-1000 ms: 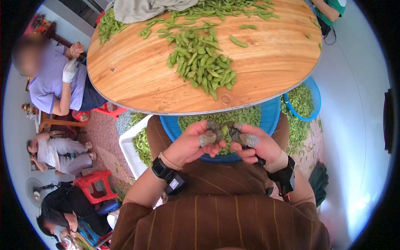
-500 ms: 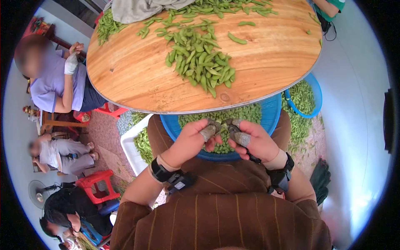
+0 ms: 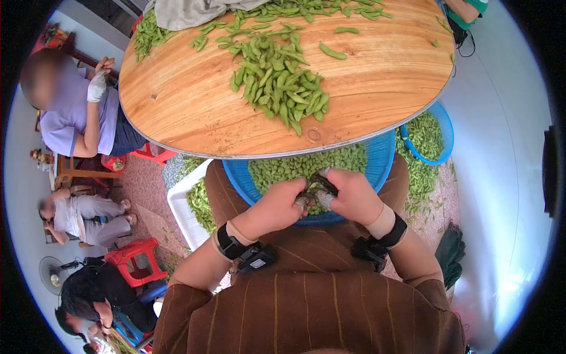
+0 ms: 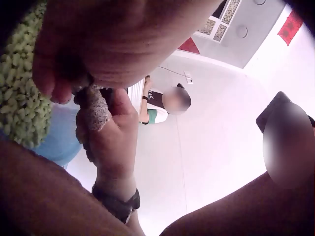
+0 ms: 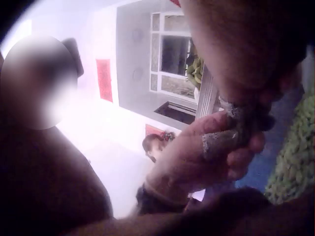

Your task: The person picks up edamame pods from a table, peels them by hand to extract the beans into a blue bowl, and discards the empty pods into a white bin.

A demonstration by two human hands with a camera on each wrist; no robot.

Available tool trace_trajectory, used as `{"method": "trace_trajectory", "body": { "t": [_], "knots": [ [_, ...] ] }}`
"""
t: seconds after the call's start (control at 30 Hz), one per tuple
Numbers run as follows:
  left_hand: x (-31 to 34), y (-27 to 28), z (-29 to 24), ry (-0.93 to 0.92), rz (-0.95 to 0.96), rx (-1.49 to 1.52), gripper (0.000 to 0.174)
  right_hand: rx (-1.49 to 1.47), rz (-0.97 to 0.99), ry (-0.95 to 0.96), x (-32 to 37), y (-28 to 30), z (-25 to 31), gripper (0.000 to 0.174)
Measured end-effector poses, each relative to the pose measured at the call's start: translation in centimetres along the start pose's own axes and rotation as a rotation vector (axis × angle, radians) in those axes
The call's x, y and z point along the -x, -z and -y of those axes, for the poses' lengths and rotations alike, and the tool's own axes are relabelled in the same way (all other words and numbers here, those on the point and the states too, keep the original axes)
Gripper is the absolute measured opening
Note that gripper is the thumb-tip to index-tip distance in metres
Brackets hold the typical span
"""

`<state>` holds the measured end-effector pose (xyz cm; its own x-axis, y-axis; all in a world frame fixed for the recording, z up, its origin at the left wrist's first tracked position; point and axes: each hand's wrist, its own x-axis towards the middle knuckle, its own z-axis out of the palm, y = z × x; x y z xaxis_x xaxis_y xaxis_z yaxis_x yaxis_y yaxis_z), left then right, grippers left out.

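Over a blue basket (image 3: 236, 183) of shelled green beans (image 3: 271, 171), the left hand (image 3: 274, 206) and right hand (image 3: 358, 197) meet with curled fingers. A bit of green pod (image 3: 313, 186) shows between the fingertips, mostly hidden by them. Grey wrappings cover some fingers. The left wrist view has the left hand (image 4: 113, 44) large at the top, against the right hand's wrapped fingers (image 4: 97, 110). Dark and blurred, the right wrist view shows the left hand (image 5: 189, 152) touching the right hand (image 5: 236, 54).
Green pods (image 3: 283, 88) lie heaped on the round wooden table (image 3: 177, 112), beside a grey cloth (image 3: 188, 13). A white tray (image 3: 183, 206) of pods stands at left, a blue basket (image 3: 439, 156) at right. Several people sit around, one in a lilac shirt (image 3: 59, 130); a red stool (image 3: 132, 259) stands lower left.
Both hands have turned inward, their backs now more toward the head camera, and drawn closer together. The green pod between them shows less than one second ago. The table view shifted slightly left.
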<state>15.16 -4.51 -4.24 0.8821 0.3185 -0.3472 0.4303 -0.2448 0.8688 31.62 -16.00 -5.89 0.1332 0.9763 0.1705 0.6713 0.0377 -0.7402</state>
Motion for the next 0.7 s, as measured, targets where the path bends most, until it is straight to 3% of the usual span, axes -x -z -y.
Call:
{"method": "trace_trajectory", "body": {
  "t": [0.17,0.23,0.3,0.37,0.4,0.43,0.53,0.6,0.63,0.7],
  "knots": [
    [-0.1,-0.6,0.6,-0.124,-0.116,-0.252,0.007,0.164,-0.001,0.049,-0.1,-0.2,1.3,0.025],
    [-0.2,-0.7,0.6,-0.189,-0.179,-0.303,0.010,0.231,0.036,-0.038,-0.3,-0.1,1.5,0.026],
    [-0.3,-0.6,-0.1,0.144,-0.022,0.185,0.008,0.164,0.061,-0.083,-0.4,0.1,0.8,0.025],
    [-0.3,-0.1,-0.3,0.150,-0.070,0.147,0.009,0.097,0.092,-0.129,-0.5,0.1,0.2,0.025],
    [-0.2,0.1,-0.2,0.174,-0.103,0.108,0.010,0.146,-0.024,-0.097,-0.5,0.0,0.0,0.024],
    [-0.1,0.0,0.2,0.167,-0.116,0.113,0.010,0.192,-0.140,-0.067,-0.5,0.1,0.1,0.023],
    [-0.1,-0.4,1.2,0.067,-0.187,0.007,0.006,0.148,-0.118,-0.051,-0.4,0.7,1.5,0.022],
    [-0.1,-0.8,1.1,-0.088,-0.336,-0.044,0.014,0.099,-0.033,0.003,-0.2,0.7,2.1,0.024],
    [-0.1,-0.9,1.1,-0.090,-0.340,-0.040,0.014,0.047,0.048,0.049,-0.3,0.7,2.3,0.025],
    [0.0,-1.0,1.1,-0.112,-0.280,-0.012,0.025,0.019,0.015,0.077,-0.3,0.1,1.7,0.026]
  ]
}}
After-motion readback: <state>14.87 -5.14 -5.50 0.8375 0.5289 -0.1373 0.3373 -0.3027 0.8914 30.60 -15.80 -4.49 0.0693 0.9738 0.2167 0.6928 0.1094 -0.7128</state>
